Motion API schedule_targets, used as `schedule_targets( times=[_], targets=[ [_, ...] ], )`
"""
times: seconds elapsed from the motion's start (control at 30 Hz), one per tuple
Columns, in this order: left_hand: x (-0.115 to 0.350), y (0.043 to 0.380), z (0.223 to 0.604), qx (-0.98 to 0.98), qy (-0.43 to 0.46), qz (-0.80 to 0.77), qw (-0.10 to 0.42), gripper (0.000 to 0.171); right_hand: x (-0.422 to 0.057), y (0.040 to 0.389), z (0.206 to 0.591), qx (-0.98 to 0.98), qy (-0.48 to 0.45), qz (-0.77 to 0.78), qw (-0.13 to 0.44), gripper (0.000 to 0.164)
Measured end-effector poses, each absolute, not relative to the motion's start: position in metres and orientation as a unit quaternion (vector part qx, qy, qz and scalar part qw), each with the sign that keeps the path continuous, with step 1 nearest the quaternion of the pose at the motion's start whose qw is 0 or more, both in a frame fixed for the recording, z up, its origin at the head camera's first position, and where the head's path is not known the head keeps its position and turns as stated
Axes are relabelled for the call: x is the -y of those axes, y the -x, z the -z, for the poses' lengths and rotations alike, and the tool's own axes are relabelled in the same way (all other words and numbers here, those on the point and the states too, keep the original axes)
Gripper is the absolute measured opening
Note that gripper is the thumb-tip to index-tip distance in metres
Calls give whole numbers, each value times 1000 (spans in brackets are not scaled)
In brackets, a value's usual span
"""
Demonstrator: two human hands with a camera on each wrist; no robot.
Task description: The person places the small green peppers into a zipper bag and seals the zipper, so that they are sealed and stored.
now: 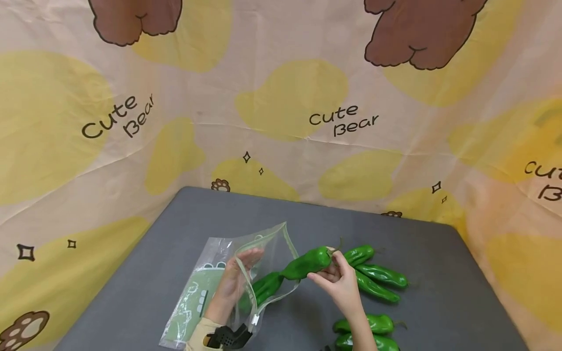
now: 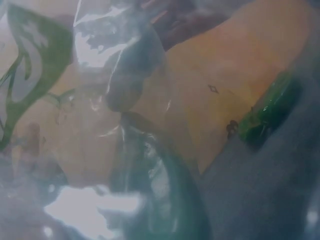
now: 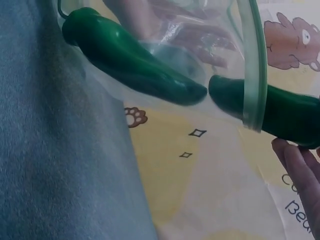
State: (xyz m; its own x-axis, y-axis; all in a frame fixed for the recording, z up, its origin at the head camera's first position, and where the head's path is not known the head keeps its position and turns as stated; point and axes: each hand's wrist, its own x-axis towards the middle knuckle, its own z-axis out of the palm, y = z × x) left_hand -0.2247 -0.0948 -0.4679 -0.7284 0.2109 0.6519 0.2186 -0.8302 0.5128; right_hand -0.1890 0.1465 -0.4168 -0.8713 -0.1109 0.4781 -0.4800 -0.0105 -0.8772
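Note:
My right hand pinches a long green pepper near its stem end, fingers on top and thumb below. The pepper's narrow tip is inside the mouth of a clear zip bag with a pale green rim. Another green pepper lies inside that bag, tip toward the held one. My left hand is at the bag's left side with its fingers extended, seen partly through the plastic. Cloudy plastic fills most of the left wrist view, with a pepper showing through it.
Several green peppers lie right of my right hand on the grey table, and more peppers lie nearer the front edge. A flat printed bag rests at left. A patterned cloth hangs behind the table.

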Motion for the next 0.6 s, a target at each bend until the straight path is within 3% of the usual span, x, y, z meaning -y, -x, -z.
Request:
schedule_targets(
  times=[0.27,0.6],
  targets=[
    [93,227,464,254,386,887,4,27,-141,189,415,703,-220,-661,146,53],
    [93,228,463,250,398,883,9,27,-137,188,415,704,-244,-658,107,50]
  ],
)
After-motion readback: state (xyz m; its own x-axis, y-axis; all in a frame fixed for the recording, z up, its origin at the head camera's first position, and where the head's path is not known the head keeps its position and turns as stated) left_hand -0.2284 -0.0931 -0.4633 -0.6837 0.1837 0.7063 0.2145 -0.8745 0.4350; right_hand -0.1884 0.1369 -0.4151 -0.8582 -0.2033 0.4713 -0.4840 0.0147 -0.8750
